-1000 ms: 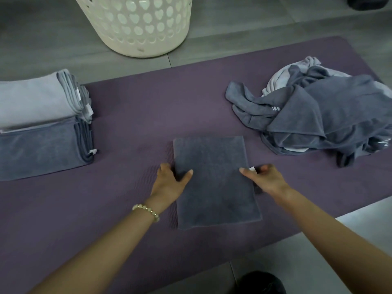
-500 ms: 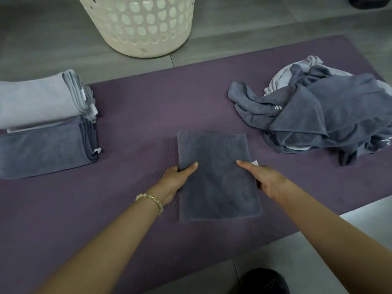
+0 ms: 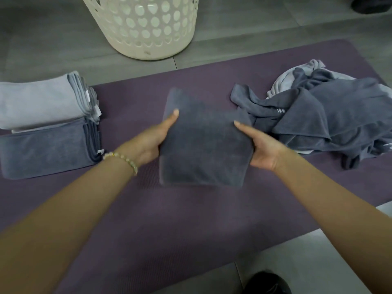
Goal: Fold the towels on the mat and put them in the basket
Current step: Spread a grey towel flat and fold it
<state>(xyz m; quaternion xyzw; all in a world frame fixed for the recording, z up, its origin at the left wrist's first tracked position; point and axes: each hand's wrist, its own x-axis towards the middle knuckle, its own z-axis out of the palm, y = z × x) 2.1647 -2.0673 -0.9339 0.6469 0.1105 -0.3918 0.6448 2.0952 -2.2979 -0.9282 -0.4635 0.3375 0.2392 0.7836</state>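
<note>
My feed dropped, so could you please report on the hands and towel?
Left hand and right hand grip folded dark grey towel by its sides. Towel blurred, seemingly off purple mat. Nothing between it and cream perforated plastic basket.

So the mat (image 3: 191, 219) runs left to right across the floor (image 3: 42, 49), and the basket (image 3: 144, 28) stands on the floor just behind the mat's far edge, a bit left of centre. At the left end there are two stacks of folded towels, the far stack (image 3: 40, 100) right behind and touching the near stack (image 3: 46, 151). Over the middle, a folded towel (image 3: 203, 149) sits between the left hand (image 3: 148, 143) on its left edge and the right hand (image 3: 261, 149) on its right edge. The pile of unfolded towels (image 3: 318, 122) lies on the right end, just beside it.
</note>
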